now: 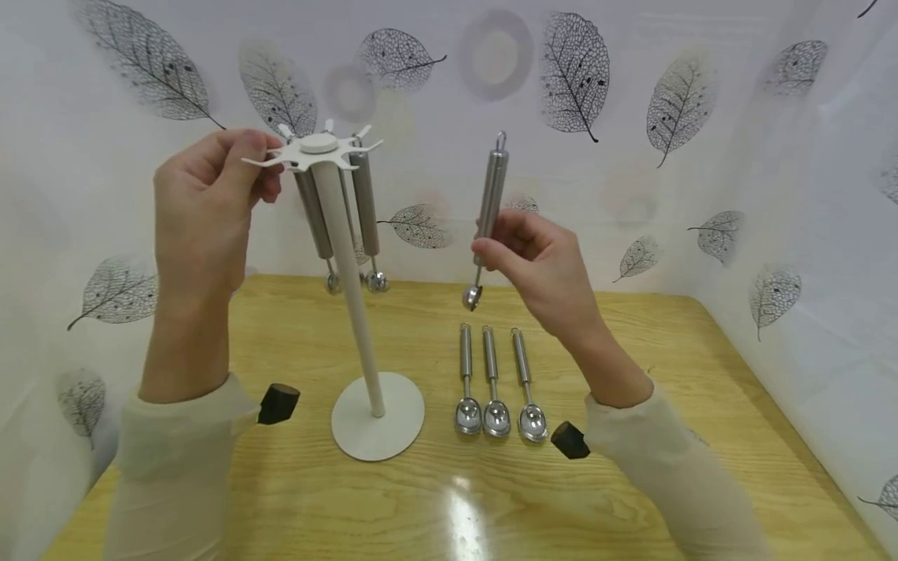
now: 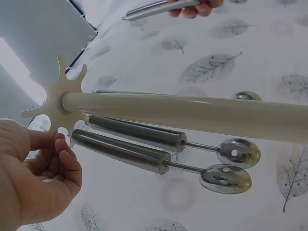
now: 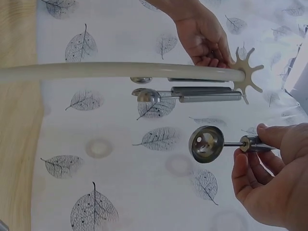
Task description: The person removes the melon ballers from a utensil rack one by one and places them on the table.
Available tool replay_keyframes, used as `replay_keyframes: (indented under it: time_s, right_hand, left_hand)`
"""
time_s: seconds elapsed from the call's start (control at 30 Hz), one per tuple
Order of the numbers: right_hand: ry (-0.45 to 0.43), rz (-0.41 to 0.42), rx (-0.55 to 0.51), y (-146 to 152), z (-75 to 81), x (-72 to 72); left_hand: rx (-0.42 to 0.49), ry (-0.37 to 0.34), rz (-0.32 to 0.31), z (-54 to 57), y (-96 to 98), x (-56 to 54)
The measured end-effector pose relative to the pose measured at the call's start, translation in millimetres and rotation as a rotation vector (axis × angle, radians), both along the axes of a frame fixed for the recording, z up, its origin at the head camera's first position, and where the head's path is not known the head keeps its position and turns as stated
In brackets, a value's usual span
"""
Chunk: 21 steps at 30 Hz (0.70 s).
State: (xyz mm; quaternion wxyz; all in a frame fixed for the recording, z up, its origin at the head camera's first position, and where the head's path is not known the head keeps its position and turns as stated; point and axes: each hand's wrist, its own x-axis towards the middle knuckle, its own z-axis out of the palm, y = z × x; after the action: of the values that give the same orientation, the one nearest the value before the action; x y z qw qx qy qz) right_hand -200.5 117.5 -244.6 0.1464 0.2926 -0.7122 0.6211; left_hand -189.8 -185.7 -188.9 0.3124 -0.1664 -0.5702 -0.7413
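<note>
My left hand (image 1: 210, 187) pinches one arm of the star-shaped top of a white hanging stand (image 1: 319, 148). Between thumb and fingers, my right hand (image 1: 543, 269) grips the steel handle of a small round scoop (image 1: 491, 195), held nearly upright with its loop at the top and its bowl down. In the right wrist view, that scoop's hollow bowl (image 3: 206, 144) faces the camera. From the stand's top hang other metal scoops, including one hanging scoop (image 2: 125, 151) close to my left fingers and a second hanging scoop (image 2: 139, 132); another is partly hidden behind the pole.
Three metal scoops (image 1: 496, 389) lie side by side on the wooden table (image 1: 337, 506), right of the stand's round base (image 1: 379, 444). A leaf-patterned white cloth (image 1: 435, 179) hangs behind and at both sides.
</note>
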Motion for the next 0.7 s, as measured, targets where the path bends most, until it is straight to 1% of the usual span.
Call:
replay_keyframes:
  time_s: [0.07,0.13,0.3,0.37,0.43,0.53,0.6,0.7]
  right_hand:
    - [-0.008,-0.035,-0.006,12,-1.5,0.2]
    - [-0.009,-0.070,-0.007,23,-3.9,-0.1]
    - [-0.024,-0.123,-0.038,48,-12.0,0.8]
    - [-0.032,-0.139,-0.044,57,-16.5,0.9]
    - [-0.041,-0.166,-0.023,66,-22.1,1.4]
    - [-0.058,-0.222,0.041,79,-32.5,2.8]
    - [-0.077,-0.258,0.084,87,-39.7,3.8]
    - [-0.113,-0.288,0.109,97,-51.8,3.6]
  left_hand:
    - [0.002,0.008,0.004,0.1,0.4,0.0]
    - [0.022,0.005,-0.004,0.6,0.6,0.3]
    - [0.059,-0.017,-0.022,1.5,0.2,1.5]
    - [0.041,-0.008,-0.007,1.0,0.8,1.4]
    - [0.036,0.002,-0.001,0.4,1.7,0.9]
    - [0.010,0.025,0.018,-0.5,3.3,0.9]
    - [0.008,0.032,0.020,-0.6,3.5,1.3]
    - [0.002,0.041,0.028,-1.2,3.3,1.6]
